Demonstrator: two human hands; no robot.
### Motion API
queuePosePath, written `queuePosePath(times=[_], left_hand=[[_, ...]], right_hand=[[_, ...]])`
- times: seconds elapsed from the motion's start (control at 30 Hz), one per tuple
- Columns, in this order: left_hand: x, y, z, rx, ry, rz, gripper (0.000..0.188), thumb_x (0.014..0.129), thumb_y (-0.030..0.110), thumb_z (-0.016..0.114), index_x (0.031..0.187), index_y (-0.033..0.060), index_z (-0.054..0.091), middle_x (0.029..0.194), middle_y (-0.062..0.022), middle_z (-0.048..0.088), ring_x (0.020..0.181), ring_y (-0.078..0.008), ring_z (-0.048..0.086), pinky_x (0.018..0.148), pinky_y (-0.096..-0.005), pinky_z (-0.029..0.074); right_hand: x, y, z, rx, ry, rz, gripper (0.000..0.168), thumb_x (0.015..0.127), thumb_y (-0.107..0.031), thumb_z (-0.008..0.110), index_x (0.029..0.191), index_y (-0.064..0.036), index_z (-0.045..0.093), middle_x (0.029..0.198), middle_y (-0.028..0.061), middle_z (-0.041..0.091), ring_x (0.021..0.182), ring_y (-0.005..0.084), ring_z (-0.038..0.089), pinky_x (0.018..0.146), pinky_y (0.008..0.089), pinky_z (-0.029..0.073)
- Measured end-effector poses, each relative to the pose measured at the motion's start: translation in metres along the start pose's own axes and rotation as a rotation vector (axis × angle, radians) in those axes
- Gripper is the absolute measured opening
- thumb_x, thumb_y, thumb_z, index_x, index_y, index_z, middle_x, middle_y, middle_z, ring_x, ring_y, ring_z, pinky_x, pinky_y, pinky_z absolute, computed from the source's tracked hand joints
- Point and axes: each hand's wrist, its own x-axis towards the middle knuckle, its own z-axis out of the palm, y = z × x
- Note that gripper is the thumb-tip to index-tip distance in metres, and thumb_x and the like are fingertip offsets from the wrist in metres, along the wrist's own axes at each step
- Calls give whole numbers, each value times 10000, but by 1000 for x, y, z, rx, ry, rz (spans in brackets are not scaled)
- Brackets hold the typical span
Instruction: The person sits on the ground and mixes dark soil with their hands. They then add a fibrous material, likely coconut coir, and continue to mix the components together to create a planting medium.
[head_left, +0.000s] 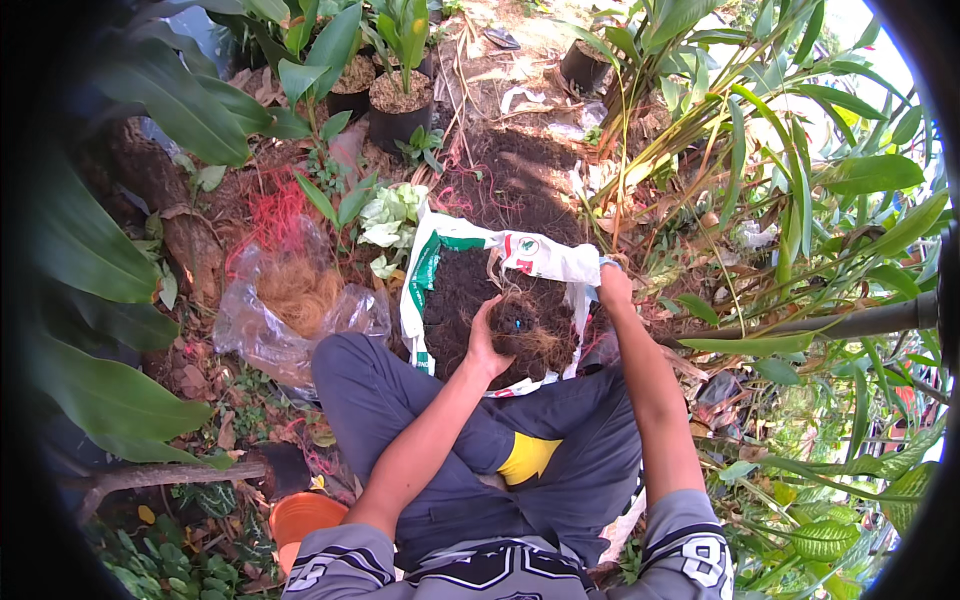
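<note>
An opened white and green plastic sack (551, 256) of dark soil (454, 300) lies before my crossed legs. My left hand (487, 339) cups the left side of a round clump of soil and brown fibre (519, 319), which has a small blue spot on top. At the sack's upper right corner, my right hand (615, 286) has its fingers closed on the rim, where a bit of light blue material shows. Left of the sack, a clear plastic bag (255, 330) holds loose brown fibre (300, 292).
Pink-red string (281, 210) lies tangled above the clear bag. Potted plants in black containers (401, 112) stand at the top. An orange pot (304, 517) sits at lower left. Leafy stems crowd both sides, and a dark pole (825, 321) juts in from the right.
</note>
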Motion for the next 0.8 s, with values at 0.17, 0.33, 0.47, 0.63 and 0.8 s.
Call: queuePosePath(times=[0.17, 0.33, 0.47, 0.63, 0.8], left_hand=[[-5, 0, 6, 8, 65, -6, 305, 899, 351, 532, 1042, 113, 660, 991, -66, 682, 933, -245, 639, 884, -449, 497], [-1, 1, -2, -5, 3, 0, 310, 906, 351, 523, 1050, 110, 654, 994, -67, 676, 942, -246, 636, 891, -449, 497], [0, -2, -2, 11, -8, 3, 316, 911, 354, 515, 1056, 108, 650, 994, -67, 672, 944, -249, 635, 894, -448, 497], [0, -4, 0, 2, -33, -3, 321, 914, 350, 506, 1061, 105, 651, 1008, -72, 675, 951, -251, 636, 897, -444, 497], [-6, -4, 4, 23, -38, -4, 339, 916, 365, 493, 1072, 111, 655, 1014, -74, 678, 952, -250, 641, 890, -451, 502]], right_hand=[[-6, 2, -1, 148, 79, 105, 188, 783, -118, 603, 948, -96, 690, 957, 223, 676, 922, 407, 652, 796, 507, 520], [-13, 0, -6, 265, 152, 140, 253, 755, -126, 642, 999, -112, 708, 970, 203, 683, 924, 394, 651, 821, 478, 514], [-16, 9, 0, 467, 252, 161, 265, 748, -127, 683, 1009, -106, 717, 975, 173, 700, 915, 367, 663, 826, 442, 511], [-37, 6, -4, 877, 418, 177, 310, 767, -77, 716, 1076, -68, 688, 933, 103, 720, 850, 222, 674, 765, 339, 505], [-110, -62, -65, 1070, 336, -40, 357, 789, -53, 722, 1137, -37, 641, 910, 69, 715, 750, 111, 598, 698, 277, 477]])
